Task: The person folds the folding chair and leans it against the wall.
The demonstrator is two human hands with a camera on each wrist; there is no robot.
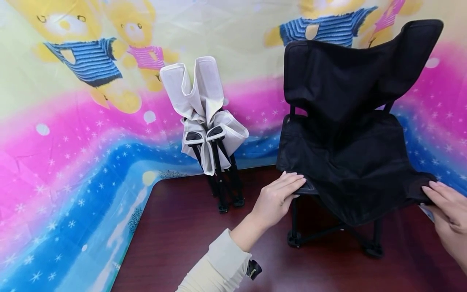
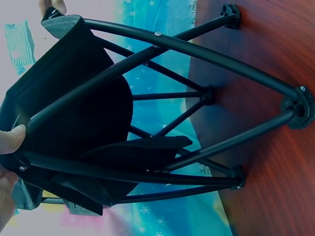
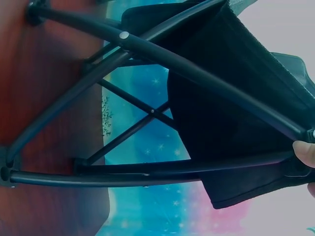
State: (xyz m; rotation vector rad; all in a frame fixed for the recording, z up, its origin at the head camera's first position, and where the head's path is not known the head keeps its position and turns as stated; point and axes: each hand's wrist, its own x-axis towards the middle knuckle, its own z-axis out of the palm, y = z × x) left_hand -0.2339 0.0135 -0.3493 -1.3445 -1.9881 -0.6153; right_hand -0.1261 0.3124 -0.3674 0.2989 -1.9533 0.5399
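A black folding chair [image 1: 350,162] stands unfolded, its fabric seat sagging in the middle between crossed tubular legs. My left hand [image 1: 273,200] grips the front left corner of the seat, fingers over the top. In the left wrist view its thumb [image 2: 18,132] presses near the corner where the tubes meet. At the front right corner, my right hand [image 1: 448,215] holds the seat edge the same way. The right thumb [image 3: 305,152] shows beside the tube end in the right wrist view. Crossed legs [image 3: 133,132] reach down to black plastic feet [image 2: 299,105].
A white folding chair [image 1: 211,79] stands folded up at the back, left of the black one. Both are on a dark red wooden table [image 1: 164,243]. Behind hangs a colourful cloth [image 1: 120,162] with cartoon bears. A small black item [image 1: 253,269] shows at my left cuff.
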